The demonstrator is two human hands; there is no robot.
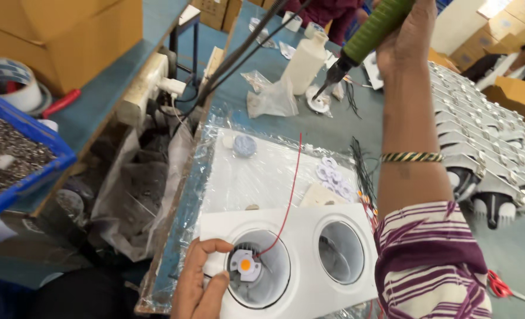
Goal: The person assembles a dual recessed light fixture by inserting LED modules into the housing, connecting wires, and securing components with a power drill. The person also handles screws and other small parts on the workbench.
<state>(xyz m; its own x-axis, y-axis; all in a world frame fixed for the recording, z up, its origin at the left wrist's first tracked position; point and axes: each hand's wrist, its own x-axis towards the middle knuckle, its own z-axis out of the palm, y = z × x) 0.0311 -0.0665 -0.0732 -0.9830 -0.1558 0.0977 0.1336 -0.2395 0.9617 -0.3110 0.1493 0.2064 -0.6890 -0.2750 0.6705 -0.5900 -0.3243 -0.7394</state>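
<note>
Left hand [200, 280], nearest the camera, pinches the LED chip [245, 264] between thumb and finger inside the left of two round wells in the white fixture [309, 221] on the tabletop [286, 121]. One red wire [290, 195] rises from the chip. Right hand [407, 35], raised, is clenched around one green-handled soldering iron [365, 35]. Brown cartons [61, 29] sit upper left; one blue bin [20, 156] left.

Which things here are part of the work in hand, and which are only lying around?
In hand:
- left hand on the LED module in the white double housing
- red wire
- right hand holding the green-handled soldering iron

Lying about:
- white bottle
- tape roll
- blue tray
</note>
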